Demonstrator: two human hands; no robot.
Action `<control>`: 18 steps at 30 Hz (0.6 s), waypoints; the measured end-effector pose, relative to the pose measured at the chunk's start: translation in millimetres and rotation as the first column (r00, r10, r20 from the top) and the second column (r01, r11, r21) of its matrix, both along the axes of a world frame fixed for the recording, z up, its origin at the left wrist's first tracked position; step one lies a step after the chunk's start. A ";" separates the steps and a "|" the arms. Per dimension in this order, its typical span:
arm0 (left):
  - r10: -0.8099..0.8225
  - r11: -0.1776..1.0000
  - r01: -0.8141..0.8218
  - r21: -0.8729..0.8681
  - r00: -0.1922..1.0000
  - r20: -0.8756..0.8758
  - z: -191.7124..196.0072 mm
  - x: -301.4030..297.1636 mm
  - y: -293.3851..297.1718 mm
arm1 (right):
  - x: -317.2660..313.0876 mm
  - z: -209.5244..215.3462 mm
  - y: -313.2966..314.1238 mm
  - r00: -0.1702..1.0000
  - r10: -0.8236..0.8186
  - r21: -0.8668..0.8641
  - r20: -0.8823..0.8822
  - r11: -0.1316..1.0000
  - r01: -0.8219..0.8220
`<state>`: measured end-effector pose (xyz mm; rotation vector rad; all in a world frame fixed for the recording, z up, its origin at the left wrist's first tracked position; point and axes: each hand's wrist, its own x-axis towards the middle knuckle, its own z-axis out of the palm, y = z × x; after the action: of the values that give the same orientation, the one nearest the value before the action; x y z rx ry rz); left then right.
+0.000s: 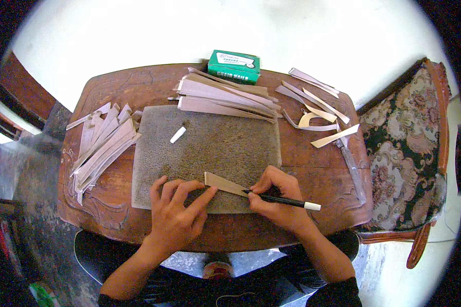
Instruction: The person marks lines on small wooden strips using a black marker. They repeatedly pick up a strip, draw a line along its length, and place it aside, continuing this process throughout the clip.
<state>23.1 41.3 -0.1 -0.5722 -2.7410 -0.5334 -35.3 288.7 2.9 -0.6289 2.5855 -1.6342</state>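
Note:
On a dark, textured mat (230,148) lies a narrow tan strip (224,184), wider at its left end. My left hand (179,210) rests at the mat's near edge with its fingers spread, one fingertip touching the strip's lower edge. My right hand (280,199) is closed round a black marker pen (284,200) with a white end. The pen's tip meets the strip near its right end, and my right fingers cover that end. Farther back on the mat sits a white pen cap (177,134), apart from both hands.
The carved wooden table (317,174) bears a stack of strips (225,94) at the back, a green box (234,66) behind it and another pile of strips (105,140) left. Curled offcuts (317,115) and a knife-like tool (351,171) lie right. A floral chair (407,148) stands beyond.

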 end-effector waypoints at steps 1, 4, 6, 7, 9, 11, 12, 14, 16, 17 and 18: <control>0.004 1.000 -0.004 -0.002 1.000 -0.001 -0.3 0.0 0.1 | 0.3 1.9 0.7 1.000 -0.011 0.010 0.008 1.000 0.011; 0.001 1.000 -0.001 -0.001 1.000 -0.011 -0.1 -0.3 0.8 | 3.9 6.0 2.4 0.999 0.001 0.001 0.037 1.000 -0.001; 0.015 1.000 -0.015 0.001 1.000 -0.011 0.7 -1.0 1.8 | 6.6 10.7 4.1 0.998 0.013 -0.002 0.056 1.000 -0.013; 0.021 1.000 -0.021 0.001 1.000 -0.011 0.4 -1.3 2.0 | 7.9 14.2 4.4 0.998 0.013 0.003 0.064 1.000 -0.014; 0.031 1.000 -0.031 -0.004 1.000 -0.001 0.5 -1.5 2.6 | 8.2 14.4 5.4 0.999 0.010 0.019 0.052 1.000 -0.011; 0.036 0.999 -0.036 -0.010 0.999 -0.008 -0.7 -1.5 3.0 | 7.4 8.9 7.0 1.000 0.004 0.035 0.010 0.999 -0.004; 0.036 0.999 -0.036 -0.014 0.999 -0.020 -3.1 -1.7 3.2 | 7.6 9.1 6.7 1.000 -0.004 0.033 0.018 0.999 0.004; 0.030 0.999 -0.031 -0.040 0.999 -0.032 -4.2 -0.7 3.4 | 7.9 7.6 3.8 0.999 -0.020 0.028 0.041 0.999 0.019; 0.016 0.997 -0.019 -0.077 0.999 -0.035 -1.8 -0.6 4.1 | 7.9 5.4 3.2 0.998 -0.028 0.013 0.057 1.000 0.027; 0.014 0.996 -0.017 -0.090 0.999 -0.033 -1.7 -0.7 4.0 | 7.8 4.1 3.2 0.997 -0.032 0.008 0.065 0.999 0.031; 0.012 0.995 -0.015 -0.103 0.999 -0.031 -1.7 -0.9 3.8 | 7.3 2.5 3.4 0.999 -0.029 0.016 0.040 0.999 0.028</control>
<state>22.2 45.1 -1.8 -0.5807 -2.7542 -0.3784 -28.0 292.1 5.5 -0.5552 2.5883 -1.6158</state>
